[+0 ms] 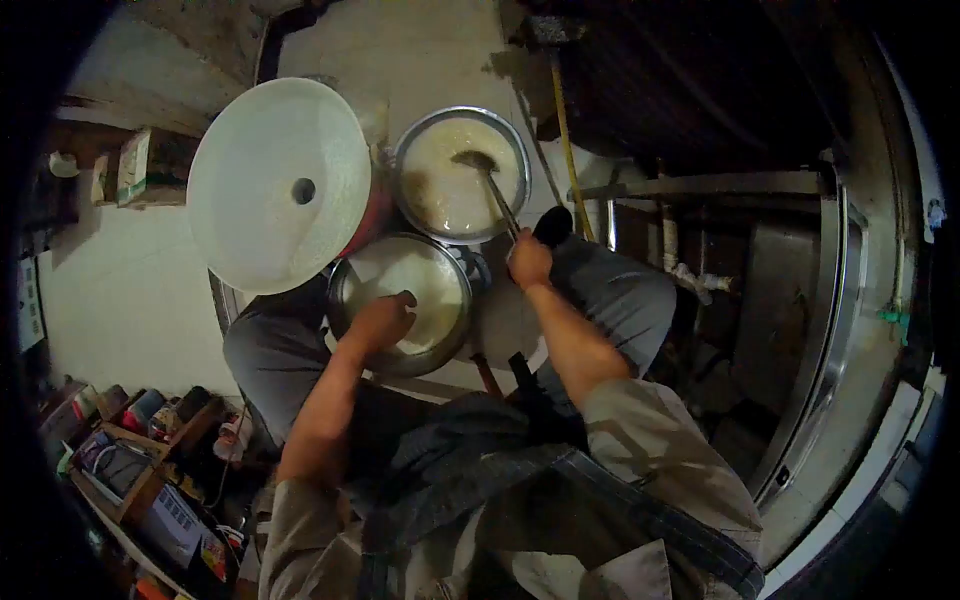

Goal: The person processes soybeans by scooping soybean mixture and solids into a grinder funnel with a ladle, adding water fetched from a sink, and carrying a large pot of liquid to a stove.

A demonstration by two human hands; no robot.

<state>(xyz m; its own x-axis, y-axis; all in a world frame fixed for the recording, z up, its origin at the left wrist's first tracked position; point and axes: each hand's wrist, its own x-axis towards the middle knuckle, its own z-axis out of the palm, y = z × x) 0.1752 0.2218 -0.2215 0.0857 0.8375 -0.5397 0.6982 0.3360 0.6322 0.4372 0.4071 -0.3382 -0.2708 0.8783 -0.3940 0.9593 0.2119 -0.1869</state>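
My right hand (530, 260) is closed round the handle of a ladle (494, 186). The ladle's dark bowl dips into a metal pot (524, 150) of pale, wet, cream-coloured contents. Nearer to me, between my knees, stands a second metal basin (462, 325) holding whitish contents. Over its left side is my left hand (385, 320), fingers curled in towards the middle; what they hold, if anything, is hidden. Left of both vessels is a wide white round hopper (250, 200) with a dark hole at its centre, above a red body (372, 215).
A yellow pole (565, 140) leans behind the far pot. To the right stands a metal-framed rack (710, 184) with pipes under it. Boxes and loose items crowd a crate (130, 460) at lower left. Pale tiled floor (110, 290) extends on the left.
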